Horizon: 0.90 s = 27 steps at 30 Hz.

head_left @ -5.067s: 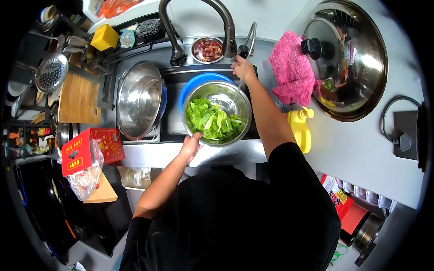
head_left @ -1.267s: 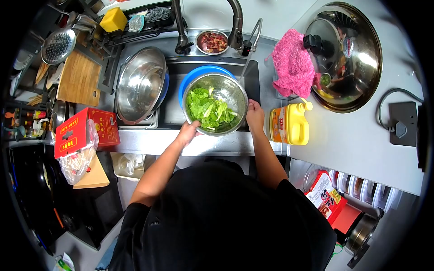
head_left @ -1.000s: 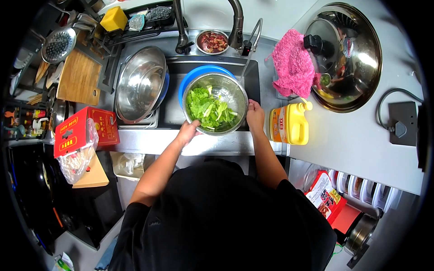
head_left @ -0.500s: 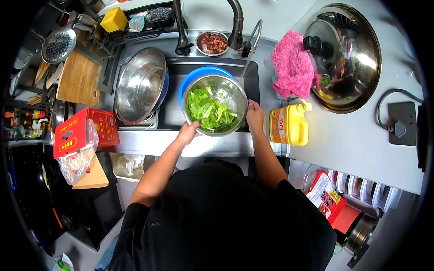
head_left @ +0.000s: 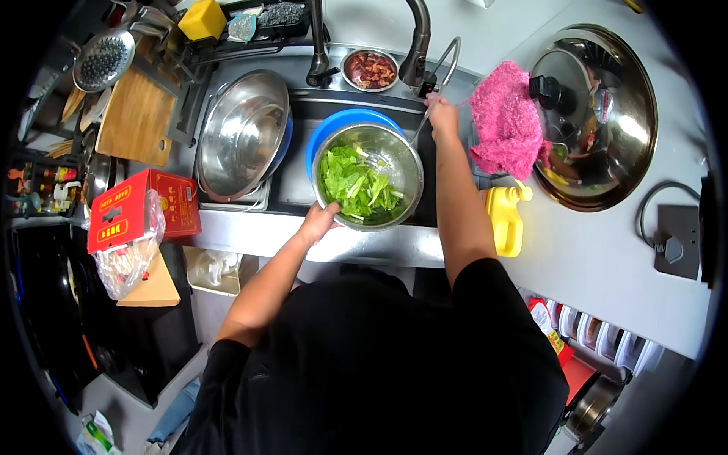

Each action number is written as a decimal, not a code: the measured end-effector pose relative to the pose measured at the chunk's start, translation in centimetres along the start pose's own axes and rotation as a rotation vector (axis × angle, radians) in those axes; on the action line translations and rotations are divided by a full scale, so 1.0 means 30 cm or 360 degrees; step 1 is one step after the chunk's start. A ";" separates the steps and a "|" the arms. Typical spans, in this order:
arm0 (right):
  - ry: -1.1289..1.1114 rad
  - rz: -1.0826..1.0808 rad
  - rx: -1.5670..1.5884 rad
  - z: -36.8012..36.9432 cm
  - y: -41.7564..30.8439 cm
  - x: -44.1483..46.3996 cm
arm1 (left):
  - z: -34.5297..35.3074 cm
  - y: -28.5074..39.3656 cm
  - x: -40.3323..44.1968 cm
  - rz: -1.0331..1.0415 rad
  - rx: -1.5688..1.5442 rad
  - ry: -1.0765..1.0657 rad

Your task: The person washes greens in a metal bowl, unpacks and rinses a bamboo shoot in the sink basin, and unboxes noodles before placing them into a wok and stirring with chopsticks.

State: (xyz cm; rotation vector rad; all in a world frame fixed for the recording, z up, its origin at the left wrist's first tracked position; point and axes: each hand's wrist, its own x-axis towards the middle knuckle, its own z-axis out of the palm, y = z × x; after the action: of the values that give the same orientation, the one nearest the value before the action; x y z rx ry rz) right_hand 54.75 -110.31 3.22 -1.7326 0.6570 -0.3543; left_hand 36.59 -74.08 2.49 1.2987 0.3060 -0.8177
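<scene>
My left hand [head_left: 318, 222] grips the near-left rim of a steel bowl [head_left: 413, 182], thumb over the edge. Cut green lettuce leaves [head_left: 353, 182] lie inside it. The bowl is held over the sink, overlapping a blue basin [head_left: 315, 140]. My right hand [head_left: 443, 117] is off the bowl, its fingers closed at the base of a thin curved tap [head_left: 455, 57]; the exact grip is partly hidden. A thin stream of water shows between this tap and the bowl's right rim.
A large steel basin [head_left: 243, 136] leans at the sink's left. Behind are a small bowl of reddish pieces [head_left: 369, 70] and a dark faucet [head_left: 415, 45]. To the right are a pink cloth [head_left: 504, 117], a yellow jug [head_left: 504, 220] and a large lid [head_left: 599, 114]. A red box [head_left: 144, 208] stands left.
My right hand has let go of the bowl's right rim and moved up to the thin tap. My left hand still holds the bowl. The view has shifted slightly.
</scene>
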 end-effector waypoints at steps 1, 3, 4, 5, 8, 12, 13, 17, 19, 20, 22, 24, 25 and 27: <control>-0.0072 0.0081 0.0102 0.015 -0.042 0.010 | 0.005 0.013 -0.011 -0.0019 0.0009 0.0013; -0.0164 0.0283 0.0104 0.041 -0.150 0.009 | 0.010 0.033 -0.024 -0.0024 0.0010 0.0026; -0.0235 0.0319 0.0066 0.048 -0.165 0.024 | 0.012 0.033 -0.027 -0.0013 0.0001 0.0026; -0.0307 0.0355 0.0027 0.054 -0.181 0.043 | 0.015 0.034 -0.029 -0.0003 -0.0009 0.0026; -0.0445 0.0441 -0.0056 0.076 -0.219 0.057 | 0.011 0.029 -0.025 -0.0008 -0.0001 0.0025; -0.0517 0.0445 -0.0121 0.088 -0.187 0.122 | 0.001 0.015 -0.009 -0.0053 0.0034 0.0050; -0.0536 0.0456 -0.0156 0.083 -0.190 0.124 | -0.001 0.012 -0.006 -0.0047 0.0028 0.0047; -0.0718 0.0603 -0.0191 0.094 -0.209 0.118 | 0.007 0.029 -0.024 -0.0033 0.0029 0.0045; -0.0771 0.0743 0.0090 0.110 -0.190 0.160 | 0.013 0.037 -0.028 -0.0023 0.0038 0.0055; -0.0774 0.0795 0.0305 0.118 -0.170 0.194 | 0.013 0.033 -0.029 -0.0016 0.0042 0.0068; -0.0836 0.0883 0.0785 0.125 -0.121 0.249 | 0.003 0.017 -0.012 -0.0010 0.0049 0.0022; -0.0915 0.0750 0.1261 0.130 -0.038 0.316 | -0.026 -0.018 0.013 0.0001 0.0045 -0.0033; -0.0885 0.0689 0.1275 0.143 -0.033 0.338 | -0.053 -0.015 0.025 0.0012 0.0045 -0.0013; -0.0814 0.0650 0.1173 0.146 -0.005 0.306 | -0.037 -0.043 0.044 0.0047 0.0057 0.0000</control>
State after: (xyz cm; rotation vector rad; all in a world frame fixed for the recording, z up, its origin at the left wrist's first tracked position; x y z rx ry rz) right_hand 64.52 -112.33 1.25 -0.8946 0.4089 0.1334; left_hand 36.88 -73.59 0.41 1.3340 0.2728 -0.8013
